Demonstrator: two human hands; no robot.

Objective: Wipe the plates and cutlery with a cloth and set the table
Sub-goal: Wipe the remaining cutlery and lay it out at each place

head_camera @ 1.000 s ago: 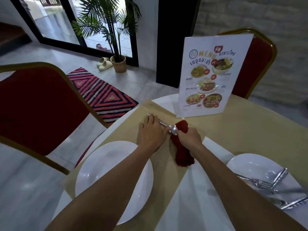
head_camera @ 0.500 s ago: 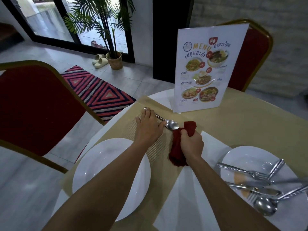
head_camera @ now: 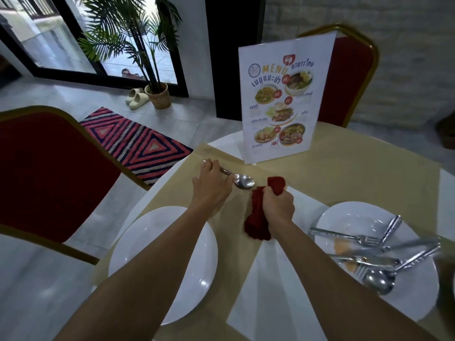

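My left hand (head_camera: 212,184) lies over the handle of a silver spoon (head_camera: 243,180), whose bowl rests on the woven beige placemat (head_camera: 229,212) beyond a clean white plate (head_camera: 152,257). Just right of the spoon's bowl, my right hand (head_camera: 278,207) is closed around a bunched dark red cloth (head_camera: 258,217), apart from the spoon. On the right a second white plate (head_camera: 349,217) carries several pieces of cutlery (head_camera: 374,257): forks, a knife and a spoon.
An upright menu card (head_camera: 283,99) stands at the far side of the table. A red chair (head_camera: 41,168) is close on the left and another (head_camera: 349,77) behind the menu. A striped rug (head_camera: 133,141), a potted plant (head_camera: 157,94) and sandals lie on the floor.
The red cloth has come off the spoon's bowl and my right hand has drawn back to the right. My left hand has lowered the spoon onto the placemat. The view has tilted down.
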